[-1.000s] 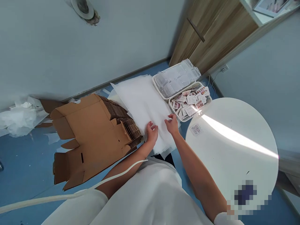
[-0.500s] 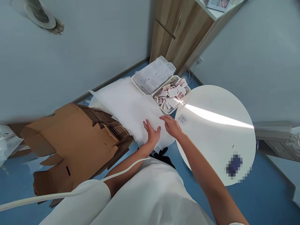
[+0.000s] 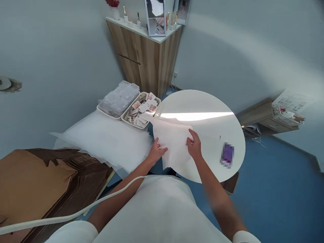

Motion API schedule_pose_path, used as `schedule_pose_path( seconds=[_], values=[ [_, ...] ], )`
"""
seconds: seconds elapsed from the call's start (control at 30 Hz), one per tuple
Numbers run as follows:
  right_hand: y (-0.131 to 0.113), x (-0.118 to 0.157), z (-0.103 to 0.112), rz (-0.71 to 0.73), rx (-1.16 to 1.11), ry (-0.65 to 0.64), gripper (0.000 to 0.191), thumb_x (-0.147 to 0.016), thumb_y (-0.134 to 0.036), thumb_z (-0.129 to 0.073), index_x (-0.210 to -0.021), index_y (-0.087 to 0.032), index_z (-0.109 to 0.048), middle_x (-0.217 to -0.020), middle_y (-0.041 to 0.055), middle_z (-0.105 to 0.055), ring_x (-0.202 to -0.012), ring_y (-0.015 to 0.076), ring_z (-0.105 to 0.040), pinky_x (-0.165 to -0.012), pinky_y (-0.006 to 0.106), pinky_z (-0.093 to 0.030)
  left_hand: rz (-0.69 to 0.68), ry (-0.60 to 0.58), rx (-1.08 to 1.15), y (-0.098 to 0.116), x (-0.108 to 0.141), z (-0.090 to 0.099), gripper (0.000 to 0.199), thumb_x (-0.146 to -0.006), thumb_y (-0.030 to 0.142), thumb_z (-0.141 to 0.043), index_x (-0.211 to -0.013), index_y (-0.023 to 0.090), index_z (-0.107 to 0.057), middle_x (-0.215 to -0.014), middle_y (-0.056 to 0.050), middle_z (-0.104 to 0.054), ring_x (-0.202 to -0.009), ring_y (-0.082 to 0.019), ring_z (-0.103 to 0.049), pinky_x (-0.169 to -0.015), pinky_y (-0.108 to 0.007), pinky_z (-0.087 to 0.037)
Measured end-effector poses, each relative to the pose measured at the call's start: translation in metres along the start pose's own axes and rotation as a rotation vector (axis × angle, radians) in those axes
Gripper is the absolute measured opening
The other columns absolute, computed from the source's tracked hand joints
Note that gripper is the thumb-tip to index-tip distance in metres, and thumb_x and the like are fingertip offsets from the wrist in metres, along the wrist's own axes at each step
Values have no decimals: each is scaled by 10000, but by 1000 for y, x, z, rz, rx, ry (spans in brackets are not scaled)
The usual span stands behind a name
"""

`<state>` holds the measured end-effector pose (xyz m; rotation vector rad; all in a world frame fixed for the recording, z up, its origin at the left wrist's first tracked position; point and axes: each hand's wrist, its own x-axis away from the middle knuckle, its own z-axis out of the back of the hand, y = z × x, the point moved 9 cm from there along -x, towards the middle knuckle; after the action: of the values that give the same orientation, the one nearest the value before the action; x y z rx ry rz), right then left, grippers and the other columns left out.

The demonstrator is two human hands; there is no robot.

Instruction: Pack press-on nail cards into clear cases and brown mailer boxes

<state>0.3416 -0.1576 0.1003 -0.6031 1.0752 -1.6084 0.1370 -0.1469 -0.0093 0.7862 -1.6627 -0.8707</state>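
A thin white packing sheet [image 3: 173,143] spans the gap between my hands, over the left part of the round white table [image 3: 212,126]. My left hand [image 3: 155,152] is closed on its left edge, thumb reaching over the sheet. On the opposite edge, my right hand [image 3: 194,144] grips it with curled fingers. Left of the table lies a stack of similar white sheets [image 3: 106,140]. Just beyond it stand a white basket of printed cards [image 3: 141,109] and a tray of clear plastic boxes [image 3: 120,98]. The small clear pack seen earlier on the table is out of sight.
Flattened brown cardboard [image 3: 32,189] is piled at the lower left. A blurred purple item [image 3: 227,155] lies on the table's right side. Behind stands a wooden cabinet [image 3: 144,57] with a picture frame on top. A white cable [image 3: 101,200] crosses my left arm.
Both hands have gone from the sheet stack to the table, now with a sheet between them. My view has turned right. The small clear pack is no longer visible.
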Motion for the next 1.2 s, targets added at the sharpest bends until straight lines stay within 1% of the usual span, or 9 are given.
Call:
schedule_pose_path(
  seconds=[0.1, 0.2, 0.37, 0.47, 0.6, 0.83, 0.93, 1.03, 1.2],
  values=[
    [48, 16, 49, -136, -59, 93, 497, -798, -300, -426, -1287, -262, -351, -1308, 106, -359, -708, 113, -572, -597, 304, -516, -15, -93, -137, 0, -6, -43, 899, -651, 229, -673, -1360, 224, -121, -1077, -115, -556, -649, -91, -579, -634, -261, -476],
    [92, 35, 84, -232, -62, 136, 539, -778, -310, -451, -1298, -243, -329, -1322, 115, -344, -708, 116, -575, -672, 332, -512, -108, -86, -332, -3, -18, -73, 859, -659, 212, -647, -1353, 238, -141, -1070, -91, -548, -554, -48, -525, -600, -240, -459],
    [155, 73, 113, -372, 61, 113, 590, -741, -303, -486, -1300, -203, -327, -1306, 104, -377, -1022, 204, -510, -846, 375, -456, -166, -75, -652, -23, -34, -107, 794, -668, 230, -619, -1339, 212, -195, -1059, -76, -539, -549, -54, -504, -639, -261, -454],
    [182, 89, 111, -421, 162, 29, 638, -726, -291, -506, -1316, -161, -299, -1323, 108, -353, -1208, 216, -359, -962, 363, -369, -146, -110, -816, -38, -36, -121, 748, -665, 197, -606, -1321, 185, -247, -1029, -69, -549, -583, -71, -525, -683, -273, -452],
    [204, 94, 99, -426, 326, -120, 697, -727, -269, -510, -1349, -148, -219, -1368, 106, -291, -1264, 214, -273, -1002, 346, -312, -122, -138, -963, -50, -36, -128, 713, -670, 177, -591, -1310, 170, -276, -1031, -79, -547, -633, -95, -551, -705, -283, -453],
    [210, 90, 94, -433, 609, -190, 769, -700, -263, -560, -1361, -194, -173, -1441, 111, -124, -1264, 320, -226, -963, 450, -282, -208, -113, -1169, -46, -37, -137, 704, -691, 166, -548, -1320, 97, -237, -1101, -140, -516, -864, -183, -561, -789, -340, -450],
    [200, 91, 94, -387, 681, -174, 788, -729, -324, -541, -1373, -181, -109, -1458, 119, -16, -1301, 318, -135, -981, 468, -231, -408, -63, -1327, -34, -29, -145, 671, -694, 196, -554, -1300, 100, -284, -1240, -177, -426, -1118, -262, -437, -918, -405, -366],
    [190, 93, 76, -258, 707, -297, 811, -740, -373, -531, -1378, -177, -70, -1461, 108, 1, -1330, 274, -30, -1014, 464, -158, -571, -171, -1492, -38, -14, -157, 613, -721, 272, -547, -1284, 150, -340, -1355, -153, -325, -1250, -292, -282, -979, -432, -287],
    [198, 91, 59, -241, 657, -465, 855, -708, -453, -558, -1376, -173, -103, -1458, 119, -22, -1333, 266, 34, -1029, 498, -59, -522, -320, -1640, -59, -5, -160, 617, -738, 346, -536, -1304, 201, -336, -1408, -125, -257, -1308, -304, -150, -1002, -483, -203]
  ],
)
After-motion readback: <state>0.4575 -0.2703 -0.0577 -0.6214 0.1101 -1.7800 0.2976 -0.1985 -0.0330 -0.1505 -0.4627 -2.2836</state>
